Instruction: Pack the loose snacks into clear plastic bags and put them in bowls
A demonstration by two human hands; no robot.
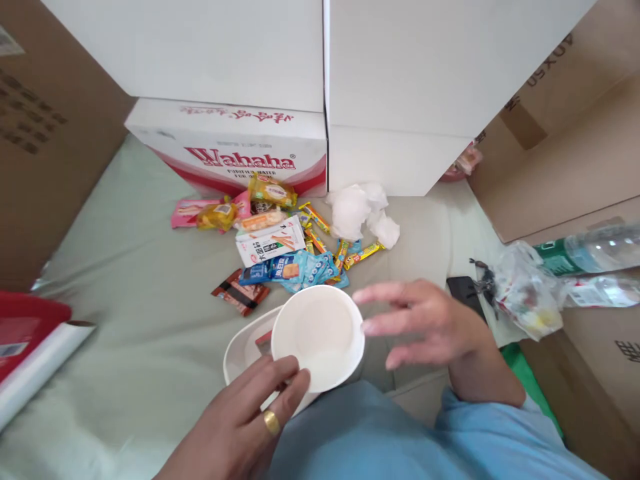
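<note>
Over white tub (239, 352), left hand (245, 413) is gripping round white bowl (320, 333) by its rim; right hand (430, 323), fingers parted, is flanking it, contact unclear; smooth interior is facing up.

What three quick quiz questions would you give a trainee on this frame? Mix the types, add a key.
1. Pick one. Which hand wears the gold ring? A) right B) left C) both
2. True or false: the crumpled white wad lies farther from the person than the white bowl does.
3. Fill in: the box behind the snack packets carries the name "____" in large red letters.

Key
1. B, the left hand
2. True
3. Wahaha
</note>
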